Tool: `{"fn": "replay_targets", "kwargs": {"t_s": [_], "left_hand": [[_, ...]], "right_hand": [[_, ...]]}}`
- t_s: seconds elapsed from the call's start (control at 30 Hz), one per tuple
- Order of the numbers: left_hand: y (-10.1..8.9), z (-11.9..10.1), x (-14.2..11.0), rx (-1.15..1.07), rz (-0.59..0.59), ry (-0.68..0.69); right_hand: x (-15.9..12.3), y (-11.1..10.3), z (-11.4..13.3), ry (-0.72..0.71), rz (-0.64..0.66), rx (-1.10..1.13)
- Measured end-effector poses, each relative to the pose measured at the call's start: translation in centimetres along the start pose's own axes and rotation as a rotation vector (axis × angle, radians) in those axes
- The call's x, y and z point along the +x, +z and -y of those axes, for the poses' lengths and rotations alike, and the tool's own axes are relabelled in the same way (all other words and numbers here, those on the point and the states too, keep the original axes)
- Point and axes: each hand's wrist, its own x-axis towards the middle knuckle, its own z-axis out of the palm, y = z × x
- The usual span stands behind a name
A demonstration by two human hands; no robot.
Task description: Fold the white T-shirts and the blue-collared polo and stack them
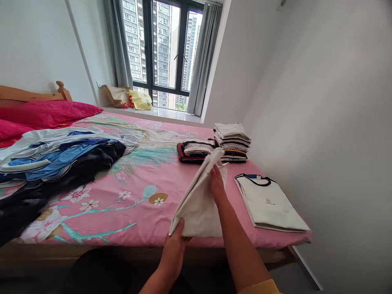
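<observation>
A white folded garment [199, 208] is held tilted up over the front edge of the bed, and its exact kind does not show. My left hand [175, 249] pinches its lower left corner, thumb on top. Higher up, my right hand [217, 183] grips the garment near its upper right side, with the fingertips partly hidden by the cloth. To the right, a folded white T-shirt [269, 204] with a black collar and a small chest print lies flat. Behind the held garment are a tall stack of folded clothes [232, 141] and a lower stack of dark and striped clothes [196, 151].
A loose heap of blue, white and black clothes [70, 157] covers the bed's left side, by red pillows [55, 112]. The pink flowered sheet [122, 216] ends at the bed's front edge. A wall [330, 143] borders the right. Bags [141, 100] rest on the windowsill.
</observation>
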Motion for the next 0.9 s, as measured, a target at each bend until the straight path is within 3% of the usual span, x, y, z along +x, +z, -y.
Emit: {"fn": "replay_targets", "kwargs": {"t_s": [0.1,0.2,0.27,0.37,0.47,0.57,0.67,0.8,0.9], "left_hand": [[-3.1,0.9,2.0,-0.099,-0.130,-0.195],[-5.7,0.6,2.2,-0.073,-0.067,-0.313],[-6.9,0.1,2.0,-0.029,-0.046,-0.347],[-8.0,-0.4,2.0,0.123,-0.074,-0.305],[-8.8,-0.2,2.7,0.319,-0.084,-0.223],[-9.3,-0.2,3.3,0.419,-0.067,-0.193],[-9.6,-0.5,3.5,0.458,-0.053,-0.195],[-10.7,-0.3,3.2,0.582,-0.039,-0.165],[-12.2,-0.2,2.6,0.801,0.026,-0.222]], "right_hand": [[-1.4,2.7,0.2,0.041,0.060,0.175],[-5.2,5.9,-2.2,0.006,0.067,0.273],[-8.4,7.1,-5.0,-0.017,-0.022,0.311],[-12.8,7.0,-9.4,0.067,-0.169,0.326],[-15.5,6.0,-11.6,0.032,-0.185,0.213],[-16.2,5.6,-11.5,-0.007,-0.183,0.068],[-15.8,5.5,-10.2,0.060,-0.209,-0.024],[-16.0,5.2,-9.2,0.041,-0.188,0.017],[-17.0,4.8,-9.4,-0.006,-0.163,0.072]]}}
